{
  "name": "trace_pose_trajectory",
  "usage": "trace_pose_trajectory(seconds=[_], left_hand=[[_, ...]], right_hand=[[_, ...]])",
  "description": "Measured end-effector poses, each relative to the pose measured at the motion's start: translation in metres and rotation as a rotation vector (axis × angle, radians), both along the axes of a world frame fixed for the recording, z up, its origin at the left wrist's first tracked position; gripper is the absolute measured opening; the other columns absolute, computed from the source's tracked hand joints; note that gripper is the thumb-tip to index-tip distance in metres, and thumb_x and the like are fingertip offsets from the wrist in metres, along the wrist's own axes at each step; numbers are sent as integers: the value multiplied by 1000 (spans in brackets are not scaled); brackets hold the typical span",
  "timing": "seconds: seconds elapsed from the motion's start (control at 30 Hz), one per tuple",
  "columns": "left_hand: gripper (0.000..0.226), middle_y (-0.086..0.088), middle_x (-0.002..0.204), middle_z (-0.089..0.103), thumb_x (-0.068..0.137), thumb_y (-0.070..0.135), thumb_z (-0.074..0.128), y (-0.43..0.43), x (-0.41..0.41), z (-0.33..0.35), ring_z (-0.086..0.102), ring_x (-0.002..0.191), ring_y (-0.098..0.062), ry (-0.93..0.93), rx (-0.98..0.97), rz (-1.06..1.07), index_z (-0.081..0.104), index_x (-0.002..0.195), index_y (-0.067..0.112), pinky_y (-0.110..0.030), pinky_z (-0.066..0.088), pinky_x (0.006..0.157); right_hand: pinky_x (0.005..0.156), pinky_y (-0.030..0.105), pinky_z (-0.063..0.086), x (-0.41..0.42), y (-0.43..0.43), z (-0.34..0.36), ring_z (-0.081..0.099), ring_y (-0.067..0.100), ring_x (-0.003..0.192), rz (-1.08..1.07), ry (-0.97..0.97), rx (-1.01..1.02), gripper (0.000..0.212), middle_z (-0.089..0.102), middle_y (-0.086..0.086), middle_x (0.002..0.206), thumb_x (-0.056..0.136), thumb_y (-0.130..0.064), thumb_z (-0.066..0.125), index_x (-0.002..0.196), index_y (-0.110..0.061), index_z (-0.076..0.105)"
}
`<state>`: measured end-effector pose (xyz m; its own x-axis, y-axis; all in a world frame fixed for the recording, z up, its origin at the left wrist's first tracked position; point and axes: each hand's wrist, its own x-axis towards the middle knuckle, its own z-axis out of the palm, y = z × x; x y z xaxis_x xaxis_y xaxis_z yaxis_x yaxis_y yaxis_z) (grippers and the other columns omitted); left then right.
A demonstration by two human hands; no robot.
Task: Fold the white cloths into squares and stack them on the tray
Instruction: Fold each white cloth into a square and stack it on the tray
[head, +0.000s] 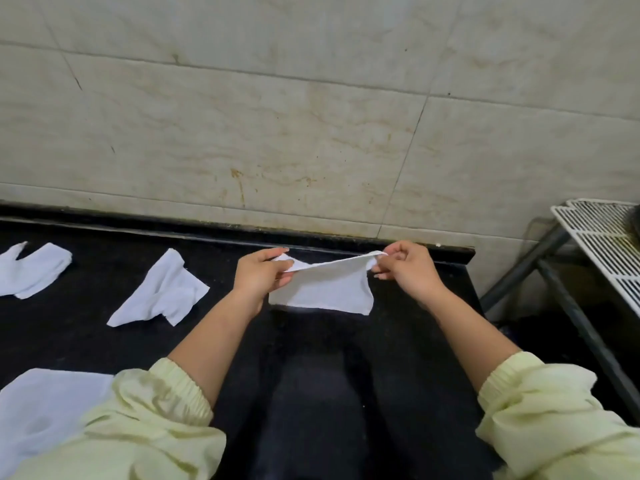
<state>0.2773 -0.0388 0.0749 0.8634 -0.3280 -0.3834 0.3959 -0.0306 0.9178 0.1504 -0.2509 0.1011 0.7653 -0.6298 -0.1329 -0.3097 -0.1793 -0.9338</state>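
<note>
I hold a small white cloth stretched between both hands above the black counter. My left hand pinches its left top corner, and my right hand pinches its right top corner. The cloth hangs down from that edge, its lower edge at or just above the counter. Two crumpled white cloths lie to the left: one mid-left, another at the far left edge. A flat white cloth lies at the lower left, partly hidden by my left sleeve. No tray is in view.
A tiled wall rises right behind the counter. The counter ends at the right around. Beyond it stands a metal rack with a white wire shelf.
</note>
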Motion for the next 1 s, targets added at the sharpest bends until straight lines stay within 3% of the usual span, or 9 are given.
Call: trace_pose_trajectory(seconds=[0.17,0.33,0.47,0.57,0.63,0.83,0.93,1.0], left_hand=[[31,-14,113,63,85,-3,66,-6,5,13,63,76,-15,-180,25,8,68,113,12,-18,58,68],[24,-8,96,66,84,1,69,11,-7,11,66,81,-16,-195,18,-18,72,106,12,-19,58,72],[16,-11,92,71,84,-1,68,29,-27,0,67,74,-17,-85,90,-101,73,93,12,-16,58,66],[14,-14,91,71,82,-5,68,43,-39,-11,68,73,-17,2,180,-185,73,87,8,-17,58,62],[13,-16,90,71,81,-6,68,54,-46,-18,69,72,-18,70,231,-223,73,90,1,-18,58,59],[16,-11,78,73,78,4,75,77,-68,-39,70,59,-9,236,412,-370,74,93,-3,-19,56,55],[23,-7,70,71,79,11,76,86,-77,-51,69,61,-10,322,481,-434,73,97,-2,-25,60,64],[27,-7,78,73,78,17,77,90,-79,-57,69,66,-11,381,491,-445,73,99,2,-30,60,68]], right_hand=[[83,46,55,3,0,1,65,29,79,-55,-23,-89,16,66,12,81,90,-8,61,78,-15,54],[67,21,46,-12,1,5,57,16,75,-1,-85,-134,14,63,8,81,88,-5,63,81,-15,56],[66,9,48,-31,-3,-7,62,9,77,109,24,-92,8,68,6,85,87,-7,67,93,-4,62],[87,31,54,-44,-4,-22,65,17,84,226,182,59,6,70,9,83,85,-7,70,89,-6,65],[92,39,54,-52,-3,-33,65,19,87,293,273,189,6,69,8,81,84,-6,70,83,-9,65],[91,38,54,-76,4,-66,67,19,86,427,454,359,6,70,7,85,85,-5,67,84,-10,65],[90,36,55,-85,9,-82,67,17,86,448,528,364,5,71,5,84,84,-8,70,85,-11,65],[89,36,55,-89,11,-91,68,17,86,440,574,341,7,72,5,84,83,-11,71,86,-11,65]])
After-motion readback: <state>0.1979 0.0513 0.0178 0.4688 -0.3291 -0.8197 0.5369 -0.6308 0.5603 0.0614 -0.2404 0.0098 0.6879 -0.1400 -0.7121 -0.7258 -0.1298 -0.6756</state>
